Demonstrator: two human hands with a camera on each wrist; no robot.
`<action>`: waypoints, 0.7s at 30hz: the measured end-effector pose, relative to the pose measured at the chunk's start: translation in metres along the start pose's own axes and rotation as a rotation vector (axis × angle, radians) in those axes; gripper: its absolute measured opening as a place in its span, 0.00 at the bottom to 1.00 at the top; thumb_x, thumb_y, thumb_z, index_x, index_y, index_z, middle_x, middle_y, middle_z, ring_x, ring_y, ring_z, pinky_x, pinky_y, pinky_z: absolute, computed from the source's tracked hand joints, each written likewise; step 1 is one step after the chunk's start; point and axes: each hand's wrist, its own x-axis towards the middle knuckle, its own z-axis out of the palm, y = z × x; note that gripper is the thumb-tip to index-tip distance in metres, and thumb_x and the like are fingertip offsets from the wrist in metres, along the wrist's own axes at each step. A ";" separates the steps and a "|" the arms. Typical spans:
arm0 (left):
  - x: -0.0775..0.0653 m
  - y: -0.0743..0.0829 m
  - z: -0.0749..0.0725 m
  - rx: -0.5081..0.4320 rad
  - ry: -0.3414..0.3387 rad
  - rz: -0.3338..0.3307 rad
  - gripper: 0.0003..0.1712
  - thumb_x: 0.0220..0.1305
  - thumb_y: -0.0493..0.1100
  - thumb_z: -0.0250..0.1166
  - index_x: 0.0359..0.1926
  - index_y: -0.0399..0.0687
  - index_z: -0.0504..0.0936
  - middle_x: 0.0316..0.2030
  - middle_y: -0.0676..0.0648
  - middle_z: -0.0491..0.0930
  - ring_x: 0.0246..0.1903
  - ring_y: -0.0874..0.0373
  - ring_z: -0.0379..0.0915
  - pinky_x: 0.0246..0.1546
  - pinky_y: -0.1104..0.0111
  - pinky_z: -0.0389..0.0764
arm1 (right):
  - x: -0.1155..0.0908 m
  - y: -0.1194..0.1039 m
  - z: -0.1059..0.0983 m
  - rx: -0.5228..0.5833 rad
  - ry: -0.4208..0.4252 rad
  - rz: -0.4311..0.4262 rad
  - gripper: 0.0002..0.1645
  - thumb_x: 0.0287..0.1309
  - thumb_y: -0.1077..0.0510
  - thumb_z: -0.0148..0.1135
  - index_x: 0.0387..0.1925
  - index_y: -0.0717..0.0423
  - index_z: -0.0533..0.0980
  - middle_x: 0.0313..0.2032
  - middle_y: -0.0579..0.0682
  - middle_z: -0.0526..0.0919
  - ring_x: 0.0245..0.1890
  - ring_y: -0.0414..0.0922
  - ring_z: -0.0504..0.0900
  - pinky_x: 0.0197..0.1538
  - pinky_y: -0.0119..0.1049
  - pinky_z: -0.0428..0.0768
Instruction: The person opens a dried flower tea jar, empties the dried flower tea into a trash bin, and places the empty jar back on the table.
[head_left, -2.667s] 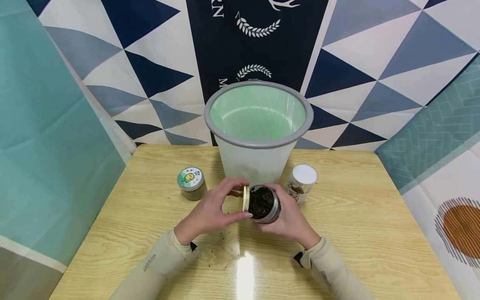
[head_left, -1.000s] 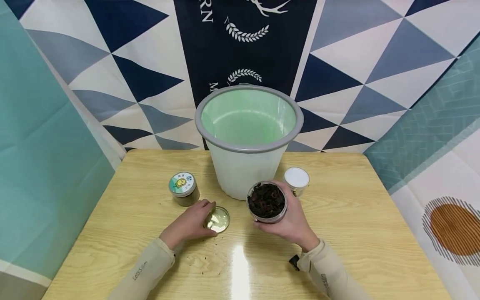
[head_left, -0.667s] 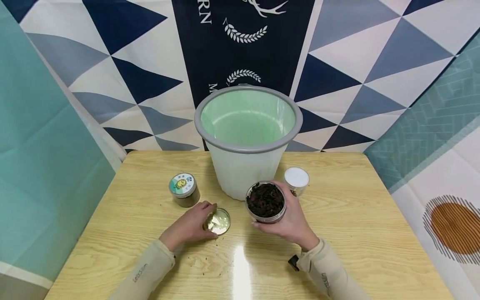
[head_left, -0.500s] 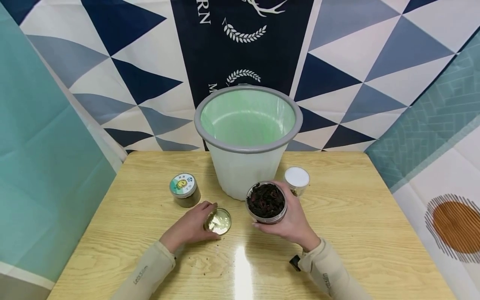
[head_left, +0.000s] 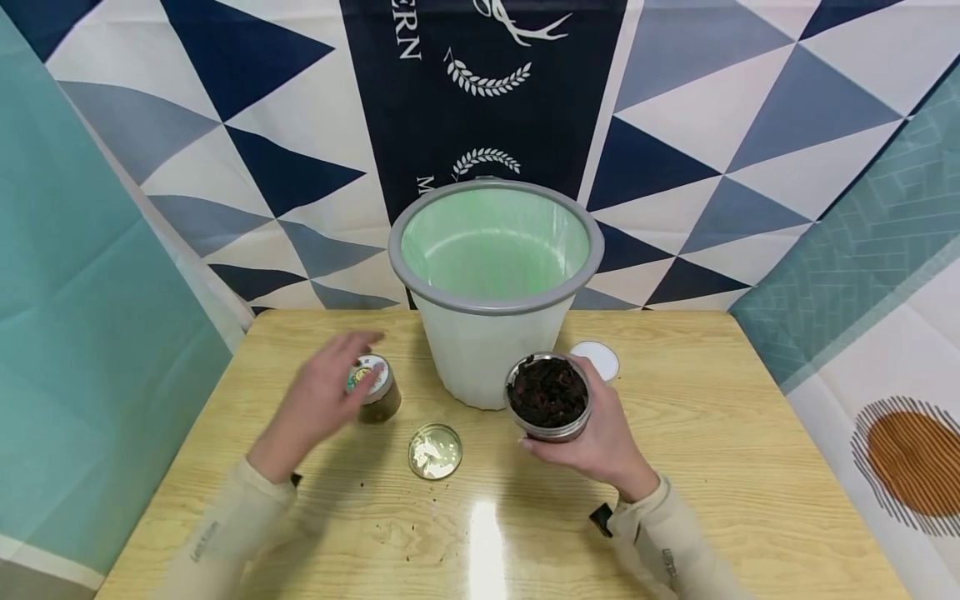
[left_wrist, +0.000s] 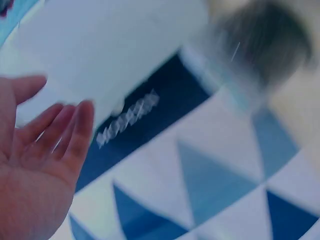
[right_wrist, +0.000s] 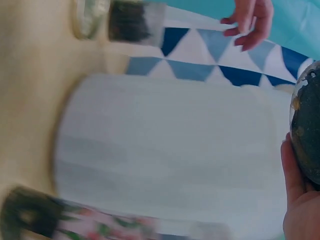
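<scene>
My right hand [head_left: 603, 437] grips an open clear jar [head_left: 572, 429] filled with dark dried leaves [head_left: 547, 392], tilted slightly, held above the table in front of the bucket. In the right wrist view its dark side shows at the right edge. My left hand [head_left: 318, 392] is blurred and raised near a closed jar [head_left: 381, 406] with a green and white lid label, partly covering it from the head camera. Its fingers are spread and hold nothing, as the left wrist view also shows. A gold lid [head_left: 436, 451] lies on the table between the hands.
A white bucket [head_left: 480, 358] with a grey rim stands at the back middle of the wooden table [head_left: 720, 467]. Behind the right hand is a white-lidded jar [head_left: 596, 358], partly hidden. Small dark crumbs are scattered at the front. Patterned cloth [head_left: 675, 167] hangs behind.
The left hand has let go of the gold lid, left it on the table and moved up and left. The right hand and its jar have shifted slightly right.
</scene>
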 end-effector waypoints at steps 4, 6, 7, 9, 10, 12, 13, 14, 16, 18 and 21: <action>0.041 -0.007 -0.028 0.000 0.156 -0.045 0.21 0.71 0.40 0.67 0.59 0.33 0.77 0.50 0.35 0.80 0.46 0.42 0.81 0.43 0.51 0.86 | 0.023 -0.015 -0.014 -0.008 0.045 -0.067 0.57 0.28 0.55 0.89 0.65 0.63 0.72 0.55 0.51 0.84 0.55 0.38 0.82 0.62 0.28 0.77; 0.062 -0.007 -0.038 -0.009 0.168 -0.094 0.21 0.74 0.43 0.64 0.60 0.34 0.75 0.52 0.35 0.78 0.49 0.41 0.80 0.46 0.49 0.85 | 0.037 -0.024 -0.022 -0.013 0.066 -0.108 0.57 0.27 0.56 0.88 0.64 0.65 0.72 0.56 0.51 0.83 0.56 0.39 0.82 0.63 0.30 0.78; 0.072 -0.007 -0.041 -0.013 0.158 -0.117 0.22 0.76 0.45 0.62 0.62 0.35 0.75 0.54 0.36 0.78 0.50 0.42 0.80 0.48 0.49 0.84 | 0.045 -0.028 -0.026 -0.010 0.072 -0.124 0.57 0.27 0.58 0.88 0.64 0.66 0.72 0.56 0.50 0.83 0.56 0.41 0.83 0.64 0.31 0.78; 0.089 -0.006 -0.045 -0.018 0.118 -0.157 0.23 0.79 0.47 0.57 0.64 0.36 0.74 0.57 0.36 0.76 0.52 0.42 0.79 0.51 0.48 0.83 | 0.061 -0.035 -0.033 -0.036 0.084 -0.160 0.57 0.25 0.60 0.86 0.63 0.68 0.72 0.55 0.51 0.83 0.55 0.41 0.83 0.64 0.32 0.78; 0.097 -0.005 -0.046 -0.019 0.092 -0.173 0.24 0.80 0.49 0.55 0.65 0.36 0.73 0.58 0.36 0.76 0.53 0.42 0.79 0.53 0.48 0.83 | 0.069 -0.039 -0.037 -0.056 0.089 -0.175 0.56 0.24 0.61 0.85 0.63 0.68 0.72 0.55 0.52 0.83 0.55 0.41 0.82 0.64 0.33 0.77; 0.110 -0.004 -0.046 -0.014 0.038 -0.203 0.25 0.81 0.51 0.52 0.67 0.37 0.72 0.61 0.36 0.75 0.54 0.42 0.79 0.54 0.47 0.82 | 0.086 -0.045 -0.043 -0.097 0.095 -0.201 0.55 0.24 0.61 0.84 0.62 0.69 0.72 0.54 0.54 0.84 0.55 0.40 0.83 0.64 0.33 0.77; 0.115 -0.003 -0.046 -0.006 0.015 -0.210 0.26 0.81 0.52 0.51 0.67 0.37 0.72 0.62 0.36 0.74 0.55 0.42 0.79 0.55 0.47 0.81 | 0.094 -0.048 -0.046 -0.115 0.095 -0.212 0.55 0.24 0.61 0.84 0.62 0.70 0.72 0.54 0.55 0.84 0.55 0.40 0.83 0.64 0.33 0.77; 0.121 -0.003 -0.046 0.001 -0.008 -0.214 0.27 0.81 0.52 0.51 0.68 0.37 0.71 0.62 0.36 0.74 0.56 0.41 0.78 0.56 0.46 0.80 | 0.102 -0.051 -0.049 -0.143 0.099 -0.217 0.55 0.24 0.61 0.84 0.62 0.68 0.72 0.53 0.55 0.84 0.55 0.39 0.82 0.64 0.33 0.77; 0.130 -0.002 -0.046 0.022 -0.051 -0.224 0.29 0.81 0.54 0.51 0.68 0.37 0.71 0.63 0.36 0.73 0.58 0.40 0.76 0.59 0.45 0.79 | 0.118 -0.057 -0.054 -0.181 0.103 -0.217 0.55 0.25 0.61 0.85 0.63 0.66 0.73 0.54 0.54 0.84 0.55 0.37 0.82 0.64 0.32 0.76; 0.139 -0.003 -0.047 0.047 -0.093 -0.229 0.30 0.80 0.54 0.52 0.70 0.36 0.70 0.64 0.36 0.72 0.60 0.40 0.75 0.61 0.45 0.78 | 0.133 -0.062 -0.058 -0.210 0.100 -0.211 0.55 0.25 0.62 0.86 0.64 0.63 0.73 0.55 0.53 0.84 0.56 0.36 0.81 0.64 0.31 0.75; 0.151 -0.004 -0.050 0.082 -0.161 -0.242 0.33 0.80 0.55 0.52 0.72 0.35 0.68 0.67 0.35 0.71 0.62 0.40 0.73 0.65 0.46 0.76 | 0.152 -0.067 -0.064 -0.257 0.090 -0.182 0.55 0.27 0.62 0.87 0.64 0.60 0.73 0.57 0.51 0.83 0.56 0.34 0.80 0.63 0.29 0.75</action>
